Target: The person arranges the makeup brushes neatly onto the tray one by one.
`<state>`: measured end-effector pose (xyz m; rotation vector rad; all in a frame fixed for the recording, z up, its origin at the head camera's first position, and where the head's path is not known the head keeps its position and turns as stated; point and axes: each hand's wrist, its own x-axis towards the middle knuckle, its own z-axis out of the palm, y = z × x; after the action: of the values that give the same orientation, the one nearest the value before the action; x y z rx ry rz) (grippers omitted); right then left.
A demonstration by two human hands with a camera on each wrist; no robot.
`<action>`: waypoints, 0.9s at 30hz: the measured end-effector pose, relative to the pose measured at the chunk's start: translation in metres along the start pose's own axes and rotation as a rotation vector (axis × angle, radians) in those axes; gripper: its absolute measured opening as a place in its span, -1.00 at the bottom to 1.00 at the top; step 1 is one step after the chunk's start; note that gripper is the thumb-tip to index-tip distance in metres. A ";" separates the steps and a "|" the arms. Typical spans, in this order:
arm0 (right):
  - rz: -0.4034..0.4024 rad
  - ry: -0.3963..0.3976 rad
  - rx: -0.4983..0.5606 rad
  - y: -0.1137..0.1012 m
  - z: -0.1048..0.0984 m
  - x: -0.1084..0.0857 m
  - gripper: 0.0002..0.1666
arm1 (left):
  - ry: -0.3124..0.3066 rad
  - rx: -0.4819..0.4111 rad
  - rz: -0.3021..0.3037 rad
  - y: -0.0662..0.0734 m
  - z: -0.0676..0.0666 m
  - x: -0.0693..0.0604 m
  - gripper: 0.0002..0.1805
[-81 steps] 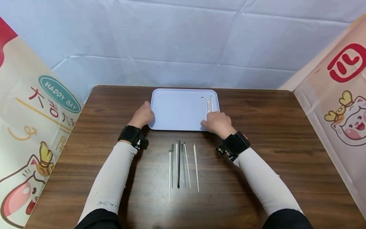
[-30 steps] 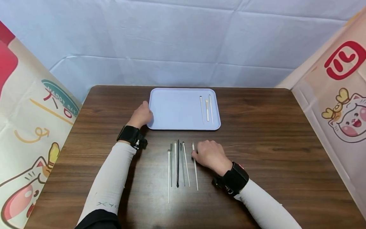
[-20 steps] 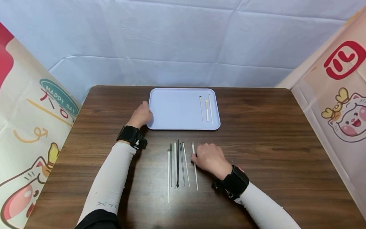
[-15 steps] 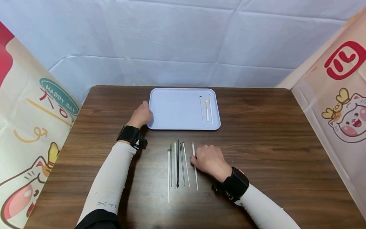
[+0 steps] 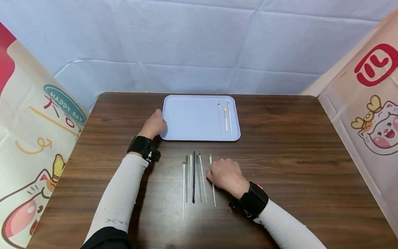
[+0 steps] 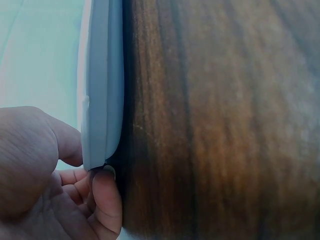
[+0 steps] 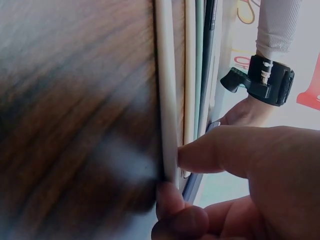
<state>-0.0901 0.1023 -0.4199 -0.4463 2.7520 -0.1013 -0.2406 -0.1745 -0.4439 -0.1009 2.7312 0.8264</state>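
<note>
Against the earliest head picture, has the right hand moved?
Yes: the right hand has come toward the person, away from the far edge of the table, from the tray to the rightmost loose brush.

A: Where can you move your right hand?
B: You have bare tabletop on its right, plus a slim strip below the tray.
A: What blocks you?
B: Left of the white brush you pinch, six brushes lie close. On the tray, three brushes occupy the right, your left hand the left edge; the middle is free.
</note>
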 end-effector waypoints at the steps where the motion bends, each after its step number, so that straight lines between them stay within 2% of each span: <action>1: -0.001 0.004 0.000 0.000 0.000 0.000 -0.41 | 0.000 0.001 -0.001 0.000 0.000 0.000 -0.57; 9: -0.015 0.014 0.001 0.000 -0.001 0.001 -0.46 | 0.000 0.001 -0.002 0.002 -0.001 0.000 -0.57; 18: -0.007 -0.012 -0.005 0.000 -0.004 0.004 -0.52 | 0.008 0.014 -0.002 0.000 0.000 0.001 -0.57; 27: -0.009 0.002 -0.010 0.000 -0.012 0.008 -0.54 | 0.014 0.028 0.019 -0.002 0.000 0.002 -0.56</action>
<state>-0.1011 0.0996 -0.4109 -0.4610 2.7542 -0.0902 -0.2420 -0.1760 -0.4453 -0.0747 2.7600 0.7950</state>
